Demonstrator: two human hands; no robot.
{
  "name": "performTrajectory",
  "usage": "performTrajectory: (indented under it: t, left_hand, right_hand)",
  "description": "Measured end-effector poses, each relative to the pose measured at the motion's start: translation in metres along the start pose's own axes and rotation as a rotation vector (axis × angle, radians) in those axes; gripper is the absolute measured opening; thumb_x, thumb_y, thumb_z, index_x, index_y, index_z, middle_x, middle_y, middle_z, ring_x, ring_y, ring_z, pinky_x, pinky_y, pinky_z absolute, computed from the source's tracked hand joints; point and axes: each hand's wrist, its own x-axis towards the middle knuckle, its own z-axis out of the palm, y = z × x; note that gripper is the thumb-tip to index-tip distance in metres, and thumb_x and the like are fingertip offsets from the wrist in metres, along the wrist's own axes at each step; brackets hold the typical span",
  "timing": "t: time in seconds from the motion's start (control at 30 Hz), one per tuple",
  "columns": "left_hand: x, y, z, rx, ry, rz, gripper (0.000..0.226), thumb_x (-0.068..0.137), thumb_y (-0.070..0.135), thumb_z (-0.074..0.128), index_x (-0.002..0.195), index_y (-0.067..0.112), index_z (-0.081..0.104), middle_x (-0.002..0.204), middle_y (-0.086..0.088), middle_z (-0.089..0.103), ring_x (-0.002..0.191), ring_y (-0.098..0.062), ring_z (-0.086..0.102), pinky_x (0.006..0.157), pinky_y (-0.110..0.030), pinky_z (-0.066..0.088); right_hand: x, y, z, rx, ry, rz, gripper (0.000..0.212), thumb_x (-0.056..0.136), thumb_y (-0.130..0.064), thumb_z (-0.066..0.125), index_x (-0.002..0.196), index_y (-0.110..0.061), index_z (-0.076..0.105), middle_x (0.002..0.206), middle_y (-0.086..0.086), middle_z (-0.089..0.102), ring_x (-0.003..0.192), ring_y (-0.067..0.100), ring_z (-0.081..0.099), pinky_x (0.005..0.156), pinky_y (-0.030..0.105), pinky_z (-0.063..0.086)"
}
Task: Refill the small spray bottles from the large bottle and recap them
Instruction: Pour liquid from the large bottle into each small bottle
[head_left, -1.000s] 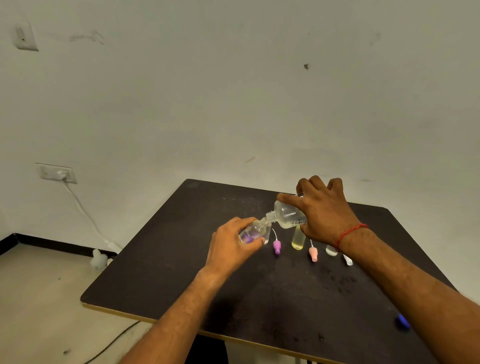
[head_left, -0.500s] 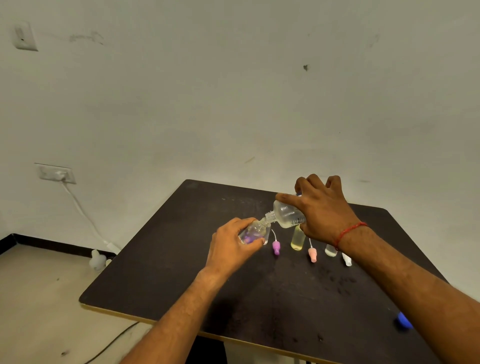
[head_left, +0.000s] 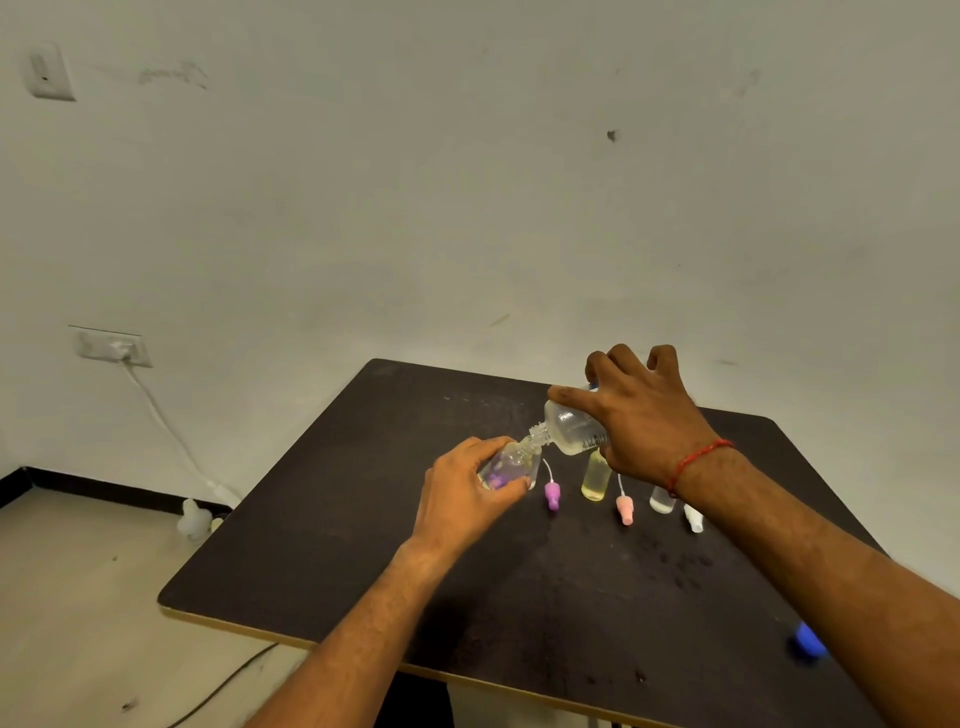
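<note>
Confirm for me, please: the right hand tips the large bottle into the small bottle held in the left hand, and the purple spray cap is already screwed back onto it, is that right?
Not quite. The head view shows the purple spray cap lying loose on the table, not on the small bottle. The rest holds: the right hand tips the large bottle into the small bottle held in the left hand.

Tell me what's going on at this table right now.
A person is refilling a small bottle. The right hand tips the large clear bottle so its neck meets the mouth of the small purple-tinted bottle, held tilted in the left hand. On the dark table, a yellowish bottle and a clear small bottle stand uncapped, with purple, pink and white spray tops lying beside them. A blue cap lies at the right.
</note>
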Motion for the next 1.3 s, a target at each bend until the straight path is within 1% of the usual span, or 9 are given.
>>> performTrajectory:
  t: [0.2, 0.33, 0.5, 0.63, 0.8, 0.93, 1.1, 1.23, 1.3]
  left_hand:
    - [0.0, 0.0, 0.0, 0.003, 0.007, 0.003, 0.051, 0.08, 0.042, 0.08, 0.127, 0.029, 0.067, 0.11, 0.017, 0.066, 0.096, 0.006, 0.062, 0.077, -0.006, 0.049]
    - [0.0, 0.0, 0.001, -0.033, 0.009, -0.003, 0.052, 0.079, 0.042, 0.081, 0.127, 0.029, 0.067, 0.111, 0.017, 0.067, 0.097, 0.005, 0.063, 0.077, -0.006, 0.05]
    - [-0.001, -0.001, 0.003, -0.086, 0.002, -0.013, 0.053, 0.078, 0.043, 0.082, 0.127, 0.03, 0.067, 0.117, 0.017, 0.07, 0.104, 0.004, 0.064, 0.083, -0.01, 0.053]
    - [-0.001, -0.004, 0.003, -0.1, -0.02, -0.031, 0.054, 0.079, 0.046, 0.082, 0.129, 0.031, 0.067, 0.12, 0.018, 0.07, 0.105, 0.001, 0.065, 0.081, -0.009, 0.052]
    - [0.003, -0.015, 0.0, -0.068, -0.038, -0.061, 0.053, 0.079, 0.052, 0.079, 0.127, 0.033, 0.067, 0.118, 0.019, 0.071, 0.105, 0.003, 0.064, 0.088, -0.017, 0.054]
    - [0.01, -0.032, -0.002, -0.03, -0.045, -0.128, 0.053, 0.078, 0.057, 0.078, 0.125, 0.037, 0.066, 0.113, 0.023, 0.07, 0.1, 0.0, 0.066, 0.088, -0.022, 0.054]
    - [0.024, -0.052, -0.005, 0.009, -0.048, -0.201, 0.048, 0.081, 0.048, 0.078, 0.125, 0.035, 0.064, 0.111, 0.022, 0.067, 0.098, 0.001, 0.063, 0.086, -0.02, 0.049]
    - [0.04, -0.071, -0.001, 0.061, -0.047, -0.255, 0.048, 0.084, 0.045, 0.078, 0.128, 0.034, 0.062, 0.117, 0.012, 0.071, 0.105, -0.01, 0.066, 0.094, -0.037, 0.056]
    - [0.046, -0.079, 0.003, 0.076, -0.056, -0.275, 0.047, 0.085, 0.044, 0.077, 0.128, 0.033, 0.062, 0.118, 0.009, 0.071, 0.107, -0.012, 0.066, 0.096, -0.041, 0.056]
  right_hand:
    - [-0.001, 0.0, 0.003, 0.007, 0.016, 0.021, 0.087, 0.06, -0.039, 0.085, 0.136, -0.043, 0.044, 0.116, 0.004, 0.053, 0.111, 0.026, 0.047, 0.088, 0.05, 0.033]
    - [-0.006, -0.001, 0.008, 0.046, 0.015, 0.043, 0.083, 0.068, -0.043, 0.078, 0.14, -0.042, 0.037, 0.118, 0.003, 0.053, 0.113, 0.024, 0.048, 0.089, 0.049, 0.032]
    - [-0.017, -0.006, 0.022, 0.212, -0.028, 0.115, 0.079, 0.076, -0.053, 0.065, 0.143, -0.043, 0.023, 0.122, -0.004, 0.053, 0.115, 0.019, 0.047, 0.095, 0.045, 0.029]
    - [-0.026, -0.014, 0.031, 0.414, -0.06, 0.224, 0.074, 0.078, -0.061, 0.061, 0.14, -0.042, 0.026, 0.126, -0.008, 0.057, 0.117, 0.016, 0.052, 0.101, 0.045, 0.028]
    - [-0.039, -0.026, 0.045, 0.67, -0.088, 0.378, 0.073, 0.074, -0.066, 0.067, 0.134, -0.039, 0.035, 0.126, -0.011, 0.062, 0.113, 0.015, 0.06, 0.101, 0.043, 0.034]
    - [-0.051, -0.033, 0.056, 0.859, -0.072, 0.463, 0.08, 0.07, -0.065, 0.071, 0.135, -0.031, 0.04, 0.124, -0.005, 0.065, 0.111, 0.019, 0.062, 0.102, 0.044, 0.045]
    - [-0.061, -0.04, 0.067, 0.967, -0.054, 0.519, 0.081, 0.066, -0.061, 0.078, 0.133, -0.031, 0.043, 0.122, -0.005, 0.065, 0.11, 0.018, 0.063, 0.098, 0.04, 0.051]
    - [-0.064, -0.044, 0.078, 0.994, -0.061, 0.554, 0.089, 0.062, -0.065, 0.077, 0.136, -0.031, 0.041, 0.124, -0.006, 0.064, 0.11, 0.018, 0.063, 0.096, 0.043, 0.053]
    - [-0.066, -0.046, 0.083, 1.008, -0.063, 0.572, 0.094, 0.061, -0.068, 0.075, 0.139, -0.03, 0.039, 0.126, -0.006, 0.063, 0.111, 0.019, 0.062, 0.096, 0.044, 0.053]
